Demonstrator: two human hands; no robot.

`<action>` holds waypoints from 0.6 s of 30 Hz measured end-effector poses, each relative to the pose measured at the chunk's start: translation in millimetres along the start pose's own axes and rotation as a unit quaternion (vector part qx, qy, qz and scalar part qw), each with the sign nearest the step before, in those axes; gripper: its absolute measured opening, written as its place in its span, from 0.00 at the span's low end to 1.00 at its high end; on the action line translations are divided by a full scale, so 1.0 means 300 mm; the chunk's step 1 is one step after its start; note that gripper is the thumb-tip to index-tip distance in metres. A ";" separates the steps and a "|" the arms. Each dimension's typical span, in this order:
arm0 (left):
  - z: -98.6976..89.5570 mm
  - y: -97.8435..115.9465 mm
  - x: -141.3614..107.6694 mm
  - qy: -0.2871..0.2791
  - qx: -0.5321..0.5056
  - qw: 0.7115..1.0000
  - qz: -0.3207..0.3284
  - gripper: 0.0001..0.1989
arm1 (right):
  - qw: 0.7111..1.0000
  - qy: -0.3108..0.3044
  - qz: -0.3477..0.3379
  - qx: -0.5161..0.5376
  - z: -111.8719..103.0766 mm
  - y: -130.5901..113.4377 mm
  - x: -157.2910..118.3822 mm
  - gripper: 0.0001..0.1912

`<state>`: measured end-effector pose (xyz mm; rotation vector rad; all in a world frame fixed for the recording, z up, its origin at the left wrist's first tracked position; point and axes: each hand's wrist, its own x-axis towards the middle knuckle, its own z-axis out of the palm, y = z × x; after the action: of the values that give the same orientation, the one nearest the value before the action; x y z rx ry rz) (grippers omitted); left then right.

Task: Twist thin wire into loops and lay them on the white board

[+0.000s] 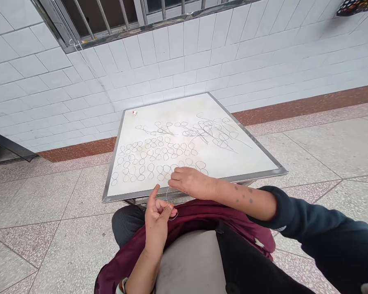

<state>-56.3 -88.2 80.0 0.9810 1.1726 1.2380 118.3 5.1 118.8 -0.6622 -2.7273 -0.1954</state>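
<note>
A thin wire [167,193] runs between my two hands in front of the table's near edge, with a small loop below my left fingertips. My left hand [159,212] pinches it between thumb and fingers while the index finger points up. My right hand [188,180] is closed on the wire's upper end, over the table's front edge. On the white board tabletop [233,163] lie several figure-eight wire pieces [155,153] in rough rows. Behind them are several looped wires with long straight tails [202,132], crossing one another.
A small red and white object [134,113] sits at the table's far left corner. Behind the table rises a white tiled wall [178,67] with a barred window [110,18]. My lap with maroon cloth [199,212] is close under the table's metal edge [119,197].
</note>
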 end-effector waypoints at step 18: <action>0.002 0.016 -0.008 0.048 0.011 0.998 0.042 0.32 | 0.462 0.154 0.425 0.763 0.090 -0.159 -0.020 0.17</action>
<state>-56.4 -90.1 85.1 1.0058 1.2332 1.3540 93.6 -33.9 88.9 -0.9436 -0.9238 1.8278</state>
